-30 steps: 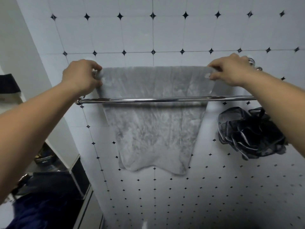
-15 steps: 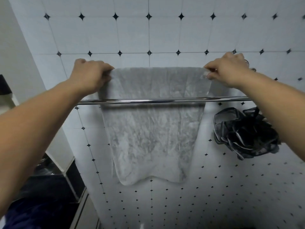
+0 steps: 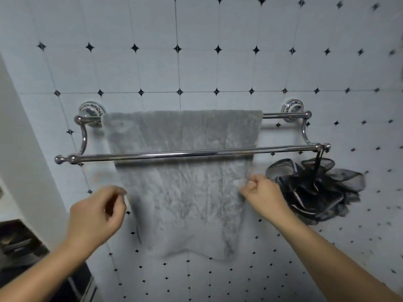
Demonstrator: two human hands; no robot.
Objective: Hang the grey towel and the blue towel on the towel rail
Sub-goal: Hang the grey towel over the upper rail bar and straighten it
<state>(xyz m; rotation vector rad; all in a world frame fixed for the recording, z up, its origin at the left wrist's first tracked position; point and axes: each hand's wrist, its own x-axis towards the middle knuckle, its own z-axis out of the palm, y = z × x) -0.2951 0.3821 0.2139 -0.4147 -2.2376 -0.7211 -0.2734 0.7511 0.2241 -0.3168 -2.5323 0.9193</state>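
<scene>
The grey towel (image 3: 183,192) is draped over the back bar of a chrome double towel rail (image 3: 174,154) and hangs down behind the front bar against the tiled wall. My right hand (image 3: 261,197) is below the front bar and pinches the towel's right edge. At the towel's left edge my left hand (image 3: 96,216) is blurred, its fingers curled and apart with nothing visibly in them. No blue towel shows in this view.
A black mesh bath sponge (image 3: 316,188) hangs by a cord from the right end of the front bar, close to my right hand. A white wall corner (image 3: 21,149) juts out at the left, with dark shelves (image 3: 17,240) below it.
Both hands have let go of the towel's top corners at the back bar and dropped below the front bar. The right hand now pinches the towel's right edge. The view has tilted up.
</scene>
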